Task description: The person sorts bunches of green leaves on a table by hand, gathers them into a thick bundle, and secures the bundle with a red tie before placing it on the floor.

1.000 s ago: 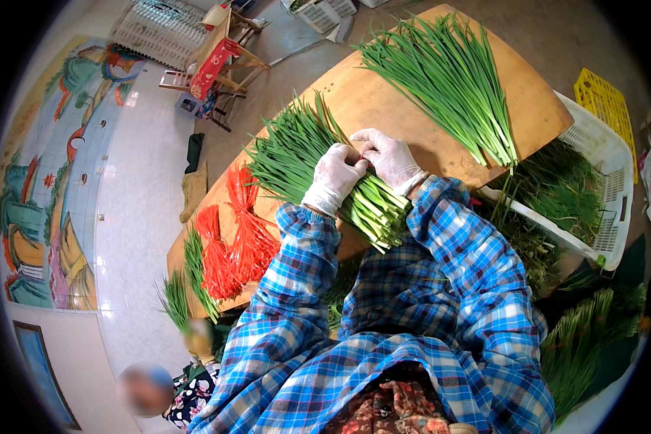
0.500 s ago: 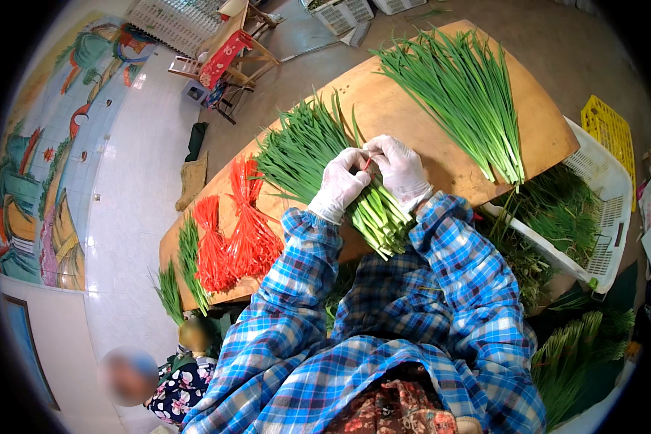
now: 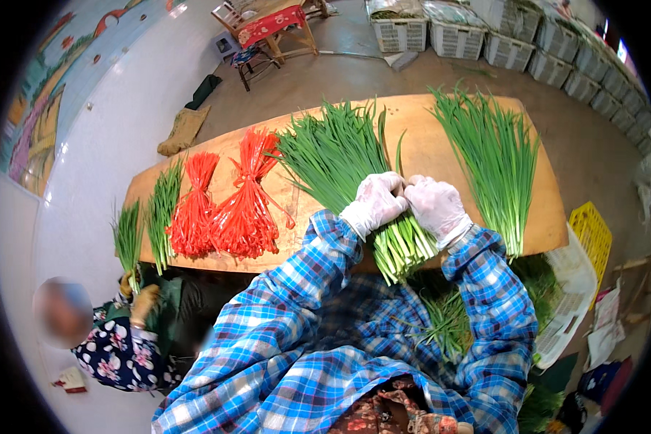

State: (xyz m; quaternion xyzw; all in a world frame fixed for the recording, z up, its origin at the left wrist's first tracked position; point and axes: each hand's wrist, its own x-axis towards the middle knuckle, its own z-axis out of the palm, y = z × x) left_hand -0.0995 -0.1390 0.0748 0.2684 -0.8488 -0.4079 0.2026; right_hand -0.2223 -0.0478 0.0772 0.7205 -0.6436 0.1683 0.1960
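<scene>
My left hand (image 3: 377, 202) and my right hand (image 3: 437, 209), both in thin white gloves, meet over a bunch of green chives (image 3: 336, 153) on the wooden table (image 3: 412, 134). Their fingertips are pinched together at the bunch's lower part, just above the pale cut stems. A red plastic tie showed between the fingers a moment ago; the gloves now hide it. Leaf tips fan away toward the far edge, while the stem ends overhang the near edge. Two bundles of red plastic ties, a larger one (image 3: 246, 217) and a smaller one (image 3: 193, 217), lie left of the bunch.
More loose chives (image 3: 493, 166) lie at the table's right. Below that end stand a white crate (image 3: 573, 304) and a yellow crate (image 3: 593, 231). Another person (image 3: 116, 354) sits at the left end, near small chive bunches (image 3: 165, 210). Stacked crates (image 3: 459, 40) line the back.
The view has swung, so the table lies more level and the back crates show. My hands stay at the bunch, now closer together, and the red tie has gone out of sight.
</scene>
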